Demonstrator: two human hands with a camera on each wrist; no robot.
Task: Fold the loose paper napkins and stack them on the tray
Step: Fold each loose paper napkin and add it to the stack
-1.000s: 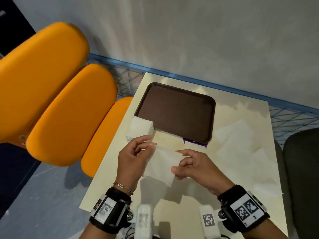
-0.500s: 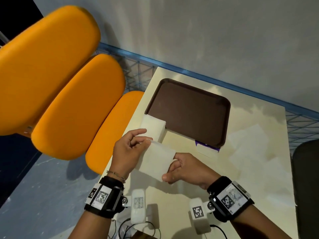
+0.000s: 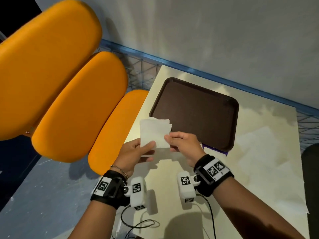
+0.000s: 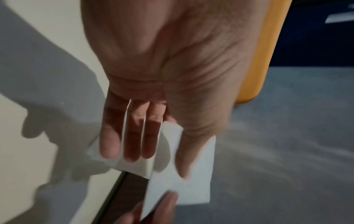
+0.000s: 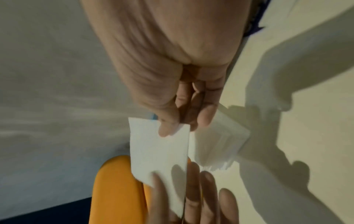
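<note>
three orange chair cushions (image 3: 72, 107) fill the left, side by side, stepping down in size toward the cream table (image 3: 255, 169). grey wall behind, with a blue rail (image 3: 189, 68) along the table's far edge. one dark brown tray (image 3: 195, 112) lies flat at the table's far left – nothing on it. a purple tag (image 3: 215, 150) pokes out from under its near edge.

loose unfolded napkins (image 3: 262, 147) lie spread on the table right of the tray; pale on pale, count unclear. one stack of folded napkins (image 3: 155, 123) sits on the table at the tray's near-left corner, edges fanned, partly hidden behind the held piece.

one folded napkin (image 3: 151, 137) is held in the air above the table edge, in front of that stack. left hand (image 3: 133, 152) pinches its lower part, thumb on top, fingers (image 4: 132, 136) straight underneath. right hand (image 3: 183, 142) pinches its right edge between thumb and fingertips, other fingers curled in.

two wrist cameras with marker tags, black cables (image 3: 141, 225) trailing on the table near the body.
</note>
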